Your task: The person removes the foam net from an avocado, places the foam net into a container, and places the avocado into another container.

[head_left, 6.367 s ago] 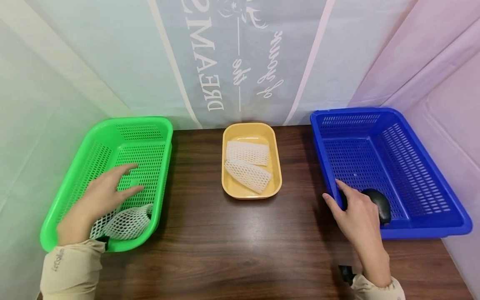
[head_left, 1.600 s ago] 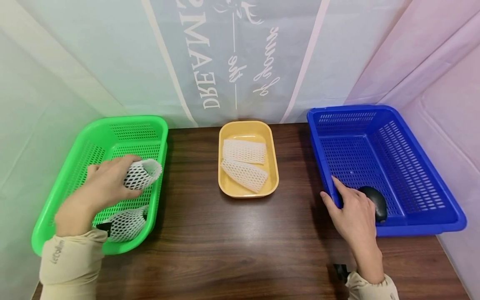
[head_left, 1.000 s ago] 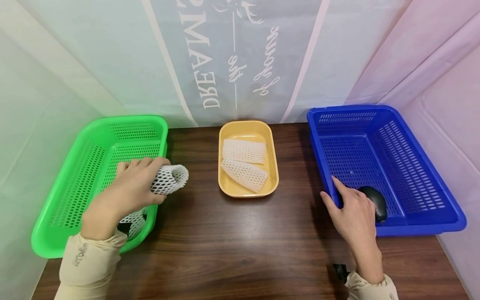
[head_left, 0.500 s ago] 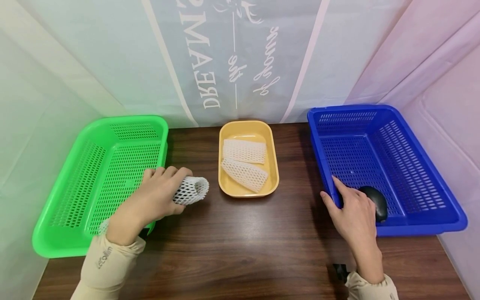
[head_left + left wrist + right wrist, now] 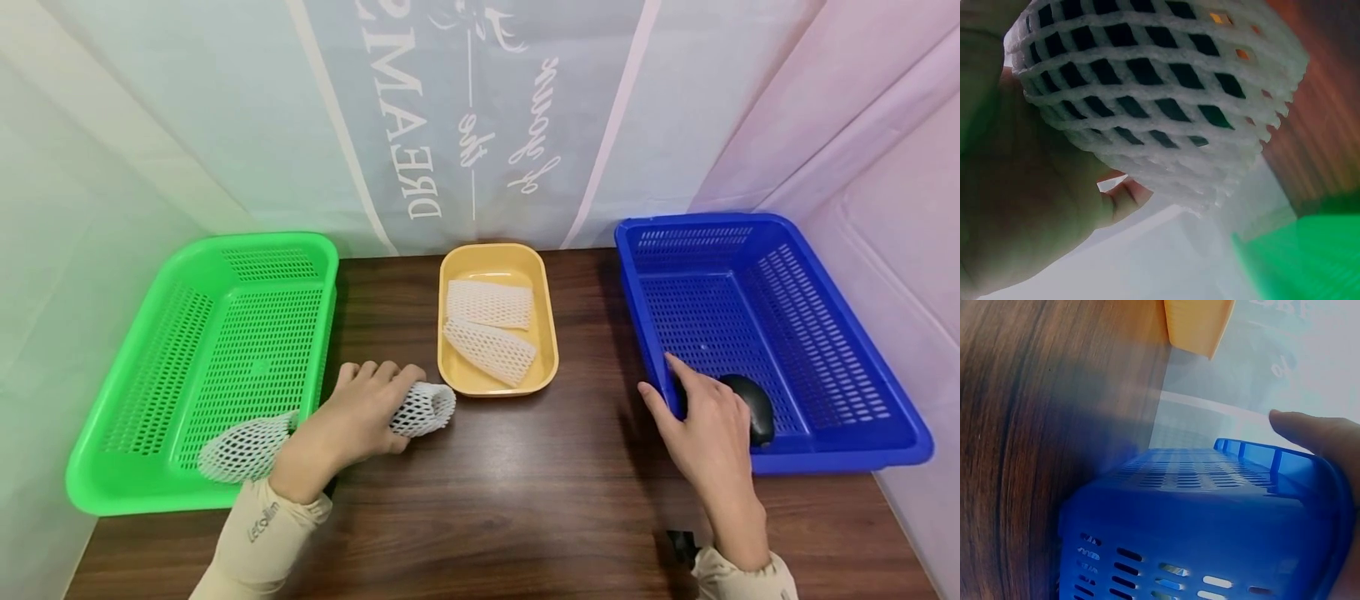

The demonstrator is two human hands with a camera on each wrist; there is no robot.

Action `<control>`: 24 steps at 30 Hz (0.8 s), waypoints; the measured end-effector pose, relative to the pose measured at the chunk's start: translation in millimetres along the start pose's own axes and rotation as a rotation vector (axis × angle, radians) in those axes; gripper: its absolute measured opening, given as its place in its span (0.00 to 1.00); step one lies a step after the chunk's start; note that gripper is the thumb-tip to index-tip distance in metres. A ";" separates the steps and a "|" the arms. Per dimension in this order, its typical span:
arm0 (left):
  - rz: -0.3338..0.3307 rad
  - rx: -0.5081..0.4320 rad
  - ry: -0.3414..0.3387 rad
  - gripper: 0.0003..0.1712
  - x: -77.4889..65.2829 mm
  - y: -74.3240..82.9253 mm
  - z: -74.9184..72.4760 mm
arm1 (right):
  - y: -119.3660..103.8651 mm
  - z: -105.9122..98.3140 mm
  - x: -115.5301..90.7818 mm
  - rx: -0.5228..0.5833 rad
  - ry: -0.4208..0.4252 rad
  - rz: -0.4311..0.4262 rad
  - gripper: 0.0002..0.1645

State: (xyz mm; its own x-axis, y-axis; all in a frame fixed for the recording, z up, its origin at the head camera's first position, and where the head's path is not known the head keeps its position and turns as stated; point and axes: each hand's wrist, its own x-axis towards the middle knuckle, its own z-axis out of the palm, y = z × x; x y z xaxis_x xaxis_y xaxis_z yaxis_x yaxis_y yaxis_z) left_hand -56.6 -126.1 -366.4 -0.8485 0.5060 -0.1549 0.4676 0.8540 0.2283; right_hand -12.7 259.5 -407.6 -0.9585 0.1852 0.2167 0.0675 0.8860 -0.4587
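In the head view, my left hand [image 5: 356, 421] grips a white foam fruit net [image 5: 423, 409] over the table, between the green basket and the yellow tray. Its open end points right, and a dark rounded thing shows through the mesh of the net [image 5: 1160, 75] in the left wrist view. My right hand [image 5: 716, 425] rests across the left rim of the blue basket [image 5: 642, 308], with its thumb [image 5: 1300, 428] outside and its index finger along the inside. Its other fingers are hidden. Beside it in the basket lies a dark, smooth oval thing [image 5: 752, 408].
The green basket [image 5: 86, 467] stands at the left, with another netted dark thing [image 5: 247, 450] at its near end. A yellow tray [image 5: 497, 389] at the middle back holds two flat foam nets [image 5: 491, 304]. Printed fabric [image 5: 480, 125] hangs behind the table [image 5: 517, 517].
My left hand reached into the green basket, took one filled foam net, lifted it over the right rim and carried it toward the yellow tray. My right hand stays on the blue rim.
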 end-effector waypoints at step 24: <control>0.129 -0.011 -0.046 0.42 24.3 48.7 65.0 | -9.3 8.6 -0.6 0.122 0.301 -0.252 0.24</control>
State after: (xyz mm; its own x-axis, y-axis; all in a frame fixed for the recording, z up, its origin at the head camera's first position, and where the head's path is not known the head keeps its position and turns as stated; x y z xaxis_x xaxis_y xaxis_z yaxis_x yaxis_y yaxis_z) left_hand -38.4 -64.3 -421.5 -0.7691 0.6167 -0.1676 0.5691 0.7803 0.2593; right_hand -15.1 247.5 -410.9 -0.8158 0.1004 0.5696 -0.2103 0.8659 -0.4539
